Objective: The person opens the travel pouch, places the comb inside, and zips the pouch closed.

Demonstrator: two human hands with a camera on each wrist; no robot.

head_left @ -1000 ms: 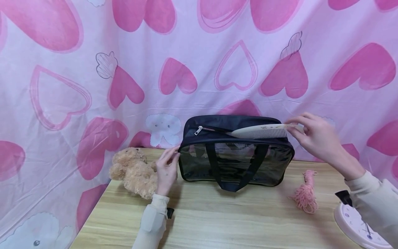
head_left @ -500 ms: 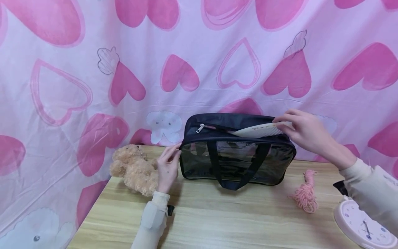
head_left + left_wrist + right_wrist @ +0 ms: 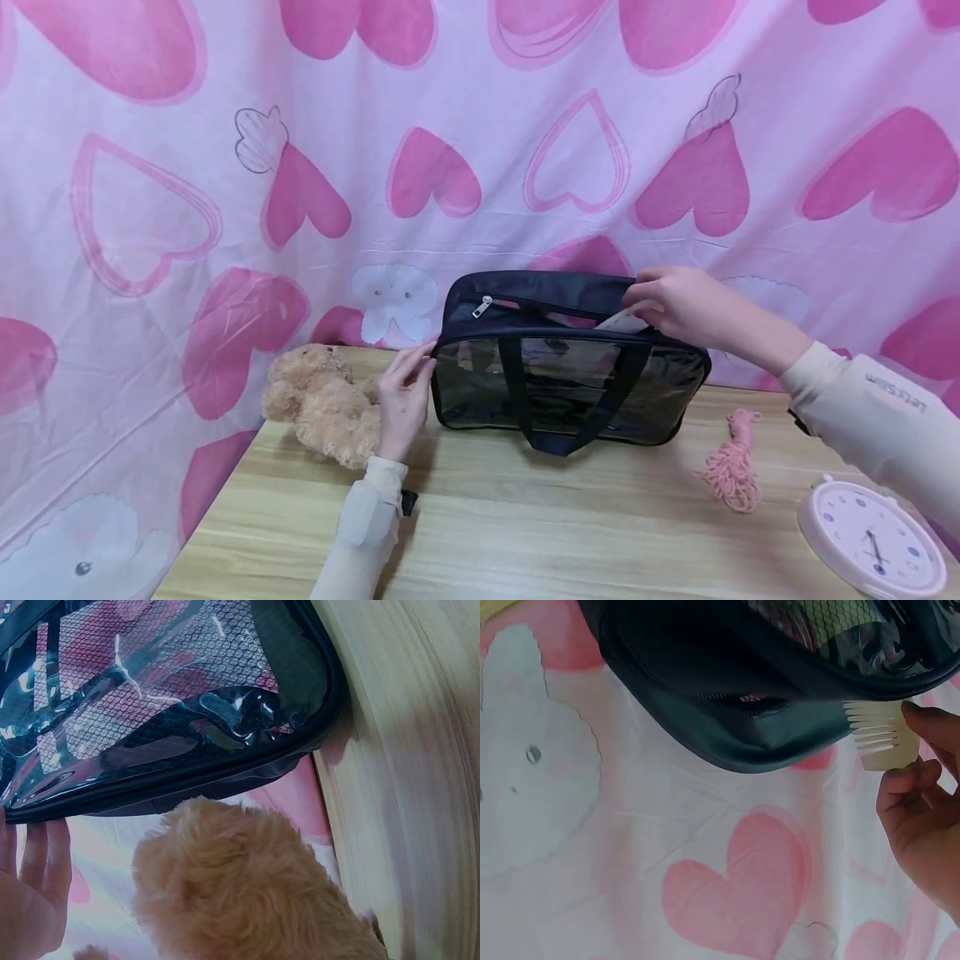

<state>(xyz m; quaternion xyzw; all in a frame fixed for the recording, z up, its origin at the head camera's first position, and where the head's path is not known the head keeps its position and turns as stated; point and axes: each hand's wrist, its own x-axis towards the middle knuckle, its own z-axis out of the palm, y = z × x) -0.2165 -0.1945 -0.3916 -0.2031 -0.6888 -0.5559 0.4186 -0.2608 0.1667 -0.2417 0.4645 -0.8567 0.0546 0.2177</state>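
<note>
A black bag [image 3: 577, 392] with see-through sides and a front strap handle stands on the table, its top zipper undone. My right hand [image 3: 690, 308] pinches one end of a cream comb [image 3: 622, 322] over the opening; the other end is inside the bag. In the right wrist view the comb's teeth [image 3: 871, 733] show between thumb and fingers. At the bag's upper left corner, my left hand [image 3: 405, 400] pinches the edge. The left wrist view shows its fingers [image 3: 46, 859] at the black piping.
A tan plush toy [image 3: 326, 408] lies left of my left hand. Pink cord [image 3: 735, 467] lies in a bundle to the right of the bag. A pink clock [image 3: 873, 537] sits at the table's right front. A curtain with hearts [image 3: 435, 175] hangs behind.
My right hand has moved left and the comb has slid deeper into the bag, so only a short end shows. The left hand has stayed at the bag's corner.
</note>
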